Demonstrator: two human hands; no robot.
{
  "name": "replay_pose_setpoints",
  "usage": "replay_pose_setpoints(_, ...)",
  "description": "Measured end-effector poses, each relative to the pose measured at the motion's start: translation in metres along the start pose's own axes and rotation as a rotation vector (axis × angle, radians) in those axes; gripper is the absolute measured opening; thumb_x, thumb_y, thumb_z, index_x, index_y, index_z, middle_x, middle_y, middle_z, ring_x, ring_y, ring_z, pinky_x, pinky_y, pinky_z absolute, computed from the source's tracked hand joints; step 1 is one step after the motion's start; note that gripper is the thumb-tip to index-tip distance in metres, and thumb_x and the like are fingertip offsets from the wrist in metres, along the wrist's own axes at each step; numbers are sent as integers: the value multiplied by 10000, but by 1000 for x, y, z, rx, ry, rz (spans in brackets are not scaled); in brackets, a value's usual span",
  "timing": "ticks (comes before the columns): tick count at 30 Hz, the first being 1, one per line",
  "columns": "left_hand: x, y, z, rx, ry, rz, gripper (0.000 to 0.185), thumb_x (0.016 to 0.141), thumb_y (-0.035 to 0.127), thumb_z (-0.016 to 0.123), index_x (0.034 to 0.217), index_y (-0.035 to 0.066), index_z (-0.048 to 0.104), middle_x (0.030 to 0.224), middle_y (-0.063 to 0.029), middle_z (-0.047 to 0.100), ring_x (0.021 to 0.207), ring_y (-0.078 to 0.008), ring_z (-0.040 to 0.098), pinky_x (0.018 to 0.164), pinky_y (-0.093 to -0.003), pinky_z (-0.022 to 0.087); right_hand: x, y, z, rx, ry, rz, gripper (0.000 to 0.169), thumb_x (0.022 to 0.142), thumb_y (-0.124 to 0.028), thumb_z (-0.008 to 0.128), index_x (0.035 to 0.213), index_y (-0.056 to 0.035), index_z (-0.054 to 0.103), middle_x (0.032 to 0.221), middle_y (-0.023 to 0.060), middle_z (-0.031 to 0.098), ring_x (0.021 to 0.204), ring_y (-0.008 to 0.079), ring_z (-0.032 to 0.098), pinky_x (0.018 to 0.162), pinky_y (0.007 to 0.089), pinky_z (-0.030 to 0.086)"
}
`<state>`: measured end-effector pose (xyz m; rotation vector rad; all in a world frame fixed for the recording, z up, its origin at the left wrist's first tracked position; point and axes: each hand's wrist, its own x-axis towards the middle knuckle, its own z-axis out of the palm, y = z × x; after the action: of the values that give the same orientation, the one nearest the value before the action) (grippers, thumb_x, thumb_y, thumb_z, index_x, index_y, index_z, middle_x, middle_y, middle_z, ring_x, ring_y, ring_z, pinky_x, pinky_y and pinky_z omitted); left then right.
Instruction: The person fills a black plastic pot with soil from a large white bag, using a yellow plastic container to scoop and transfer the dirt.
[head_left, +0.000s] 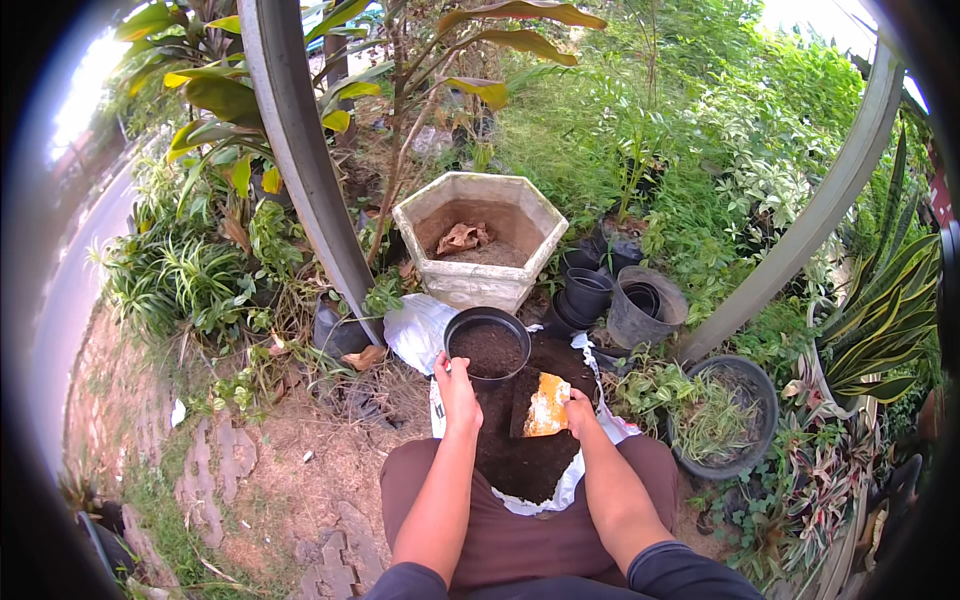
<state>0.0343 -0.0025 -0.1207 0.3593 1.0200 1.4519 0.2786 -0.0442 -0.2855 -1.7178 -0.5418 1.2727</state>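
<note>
My left hand (457, 396) grips the near left rim of a round black plastic pot (517, 321), which has dark soil (487, 349) inside. In my right hand (580, 414) is a yellow scoop-like piece (549, 405) with worn white patches; its exact kind is unclear. That piece rests over the dark potting soil (525, 465) heaped on an opened white plastic sack (517, 504) between my knees. Its left edge meets a dark, soil-covered part. The pot stands or hovers at the far side of the soil; I cannot tell which.
Beyond the pot stands a hexagonal concrete planter (480, 281) with a dry leaf inside. Stacked black pots (587, 292) and a grey bucket (637, 328) are right of it. Metal posts (300, 150) rise on both sides. A round tub (763, 420) of grass sits at right.
</note>
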Motion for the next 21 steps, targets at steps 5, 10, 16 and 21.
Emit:
replay_pose_setpoints(5, -1, -10, -3, 22, -16, 29, 632, 834, 188, 561, 1405, 89, 307, 1232, -112, 472, 1087, -230, 498, 877, -374, 450, -8, -13, -8, 71, -90, 115, 293, 984, -81, 456, 1273, -61, 503, 1079, 107, 631, 910, 229, 646, 768, 382, 552)
replay_pose_setpoints(10, -9, -19, -2, 33, -53, 42, 630, 840, 193, 555, 1411, 114, 303, 1238, -106, 467, 1093, -240, 511, 837, -403, 491, -8, -15, -17, 141, -49, -13, 316, 982, -62, 447, 1294, -38, 490, 1113, 118, 619, 962, 230, 631, 813, 380, 536)
replay_pose_setpoints(16, -20, -23, -3, 21, -61, 51, 603, 859, 188, 548, 1406, 108, 309, 1238, -102, 469, 1090, -232, 513, 840, -403, 492, -14, -21, -27, 145, -88, -88, 332, 984, -49, 419, 1310, -30, 477, 1144, 131, 611, 969, 241, 635, 832, 388, 537)
replay_pose_setpoints(21, -24, -21, 2, 16, -38, 40, 547, 865, 192, 546, 1365, 106, 343, 1227, -101, 473, 1098, -237, 504, 858, -411, 484, -20, -23, -31, 63, -57, -145, 326, 979, -51, 425, 1300, -29, 480, 1119, 116, 619, 939, 222, 641, 803, 385, 548)
